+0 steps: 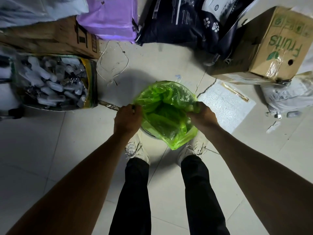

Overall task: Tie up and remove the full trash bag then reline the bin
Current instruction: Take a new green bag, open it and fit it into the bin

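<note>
Bag (165, 114): thin translucent green plastic, crinkled, draped over round bin rim (149, 132) on tile floor (50, 150), between the shoes. Left hand (127, 118) and right hand (202, 115) each pinch an opposite bag edge. Open floor left and front; cardboard box (271, 48) crowds right. Sack (50, 80) holds plastic bottles.

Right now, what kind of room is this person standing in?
Probably a storeroom or messy utility corner. Cardboard boxes, like the "Fruits" box, and a paw-print sack are piled on the tiled floor, and both hands hold a green bag over a bin.
</note>
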